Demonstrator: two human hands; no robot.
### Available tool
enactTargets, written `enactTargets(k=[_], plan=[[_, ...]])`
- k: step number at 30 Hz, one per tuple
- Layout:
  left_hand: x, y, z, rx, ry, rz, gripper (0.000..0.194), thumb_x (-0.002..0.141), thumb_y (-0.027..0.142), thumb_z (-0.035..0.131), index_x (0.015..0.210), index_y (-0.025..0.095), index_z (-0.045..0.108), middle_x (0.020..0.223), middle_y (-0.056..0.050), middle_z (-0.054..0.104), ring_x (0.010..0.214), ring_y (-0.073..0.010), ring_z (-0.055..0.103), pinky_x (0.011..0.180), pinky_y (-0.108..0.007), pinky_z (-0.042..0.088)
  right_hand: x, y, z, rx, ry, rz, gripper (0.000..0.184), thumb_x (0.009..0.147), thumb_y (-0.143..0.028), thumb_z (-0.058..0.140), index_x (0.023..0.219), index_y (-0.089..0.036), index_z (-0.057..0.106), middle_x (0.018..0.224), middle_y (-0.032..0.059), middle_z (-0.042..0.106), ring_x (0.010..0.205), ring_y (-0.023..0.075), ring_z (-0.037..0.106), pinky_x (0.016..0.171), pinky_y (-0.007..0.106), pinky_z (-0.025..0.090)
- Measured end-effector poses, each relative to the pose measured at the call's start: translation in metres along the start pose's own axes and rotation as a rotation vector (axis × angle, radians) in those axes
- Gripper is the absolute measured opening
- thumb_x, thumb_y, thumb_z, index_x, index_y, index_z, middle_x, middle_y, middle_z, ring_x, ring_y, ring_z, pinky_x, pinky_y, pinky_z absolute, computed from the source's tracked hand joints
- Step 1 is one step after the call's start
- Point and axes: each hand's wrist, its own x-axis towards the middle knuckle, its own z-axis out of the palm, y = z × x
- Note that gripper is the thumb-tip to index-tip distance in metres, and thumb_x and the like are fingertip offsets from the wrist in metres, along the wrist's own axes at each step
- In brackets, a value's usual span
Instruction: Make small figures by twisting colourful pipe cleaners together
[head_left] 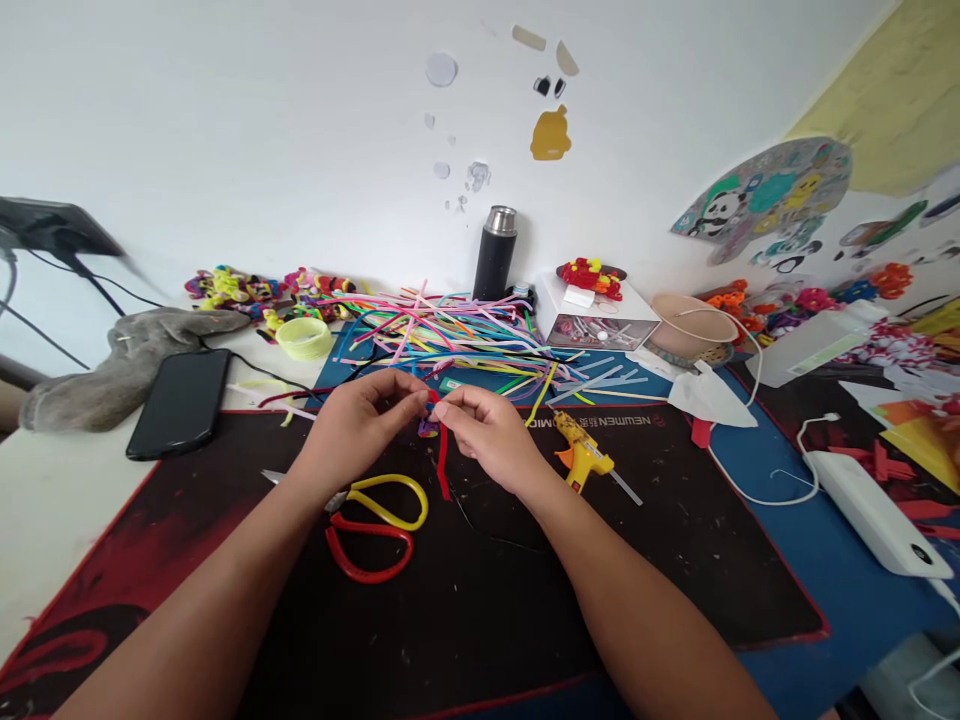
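Red pipe cleaner (444,465) is held up between two bare hands, beyond the handles of the scissors (375,528) and slightly to their right; its upper end sits at the fingertips and its length runs down toward those handles, with a bend near the lower end. The left hand (367,415), just beyond the scissors, has thumb and forefinger pressed together, pinching the upper end. The right hand (484,430), beyond the scissors and to their right, also pinches it between thumb and forefinger, the other fingers curled in. A small purple-and-blue piece (427,429) shows just under the fingertips, beyond the yellow handle of the scissors; I cannot tell which hand bears it. The left forearm crosses over part of the scissors' blades.

Under the scissors spreads a dark mat (660,600) edged in red. Right of the scissors lies a yellow hot glue gun (581,458) with a translucent glue stick (627,486) poking from its back. Left of the scissors rests a black smartphone (180,402). Well beyond the scissors lie a heap of multicoloured pipe cleaners (450,335) and, standing behind it, a black thermos (495,260). Far to the right of the scissors is a white power bank (874,515)
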Motion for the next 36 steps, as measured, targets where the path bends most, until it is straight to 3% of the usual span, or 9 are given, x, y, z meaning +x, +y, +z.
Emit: enactTargets(k=[4,9,17,36], plan=[[0.006,-0.003,-0.013,-0.168,-0.045,-0.105,0.042,0.091,0.061,0.073,0.084,0.019,0.073,0.072,0.0,0.069,0.064,-0.0149,0.057,0.061,-0.025,0.045,-0.002,-0.006,-0.004,-0.042,-0.021,0.0,0.028,0.09,-0.047,0.072,0.085,-0.021,0.066,0.064,-0.007,0.047,0.049,0.0091,0.036,0.047,0.025,0.026],[0.008,-0.003,-0.02,-0.242,-0.078,-0.108,0.043,0.085,0.061,0.081,0.082,0.019,0.074,0.072,0.0,0.066,0.062,-0.0135,0.053,0.058,-0.024,0.042,-0.005,-0.009,-0.006,-0.154,-0.071,-0.006,0.027,0.094,-0.045,0.07,0.086,-0.02,0.069,0.064,-0.0062,0.046,0.052,0.01,0.039,0.05,0.026,0.028],[0.008,-0.002,-0.021,-0.223,-0.216,-0.069,0.04,0.088,0.058,0.078,0.085,0.019,0.079,0.08,-0.004,0.074,0.068,-0.0161,0.062,0.063,-0.026,0.05,-0.006,-0.01,-0.005,-0.27,-0.069,-0.011,0.024,0.096,-0.042,0.068,0.087,-0.02,0.071,0.066,-0.0053,0.048,0.055,0.0109,0.041,0.053,0.027,0.027],[0.01,-0.004,-0.03,-0.161,-0.244,-0.075,0.041,0.083,0.061,0.081,0.086,0.02,0.082,0.081,-0.006,0.077,0.07,-0.0178,0.063,0.065,-0.027,0.052,-0.008,-0.012,-0.006,-0.362,-0.059,-0.077,0.02,0.098,-0.036,0.067,0.086,-0.02,0.071,0.07,-0.0043,0.055,0.061,0.0121,0.043,0.058,0.028,0.03]])
